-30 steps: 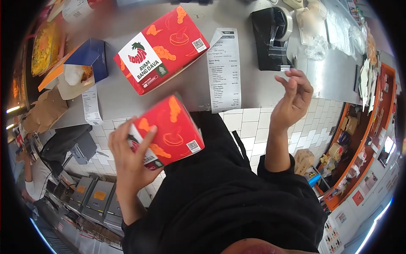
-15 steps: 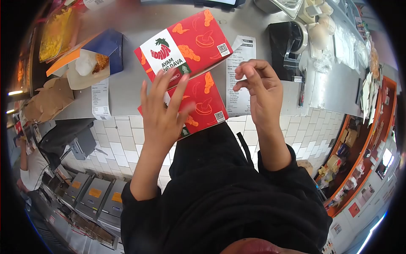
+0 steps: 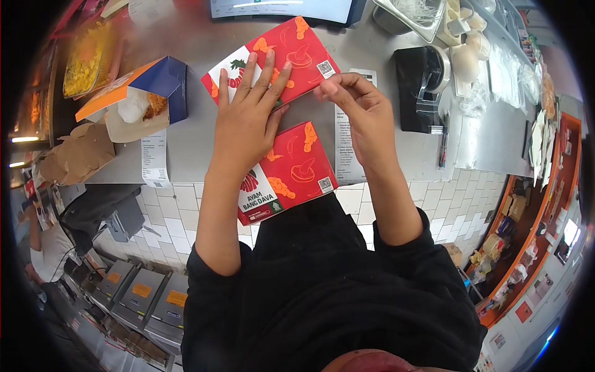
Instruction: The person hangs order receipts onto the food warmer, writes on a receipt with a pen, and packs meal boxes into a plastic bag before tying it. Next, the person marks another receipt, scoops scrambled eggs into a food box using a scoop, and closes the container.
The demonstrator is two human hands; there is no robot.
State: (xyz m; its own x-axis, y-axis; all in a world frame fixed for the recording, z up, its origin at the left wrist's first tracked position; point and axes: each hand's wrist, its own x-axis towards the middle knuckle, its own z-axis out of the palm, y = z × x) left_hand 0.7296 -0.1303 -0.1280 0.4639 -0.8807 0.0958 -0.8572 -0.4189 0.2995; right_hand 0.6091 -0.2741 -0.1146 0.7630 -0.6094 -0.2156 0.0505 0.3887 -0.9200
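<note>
Two red boxes with orange drawings lie on the steel counter. My left hand (image 3: 246, 108) rests flat on the farther box (image 3: 300, 54), its fingers spread over the printed label. Below that hand, the nearer box (image 3: 302, 162) sits at the counter's front edge. My right hand (image 3: 362, 115) is at the right corner of the farther box, thumb and fingertips pressed together; anything between them is too small to make out. Partly under this hand lies a long printed receipt (image 3: 348, 152). To the right stands a black tape dispenser (image 3: 418, 93).
At the left are an open blue and orange box (image 3: 176, 93) with food, a second receipt (image 3: 154, 158), brown cardboard (image 3: 74, 155) and a tray of yellow food (image 3: 87, 59). A screen (image 3: 285, 9) and metal container (image 3: 409, 18) stand behind. Another person (image 3: 49, 248) is at far left.
The nearer box was set down at the counter's edge and let go. My left hand moved onto the farther box and lies flat there. My right hand came left to that box's corner.
</note>
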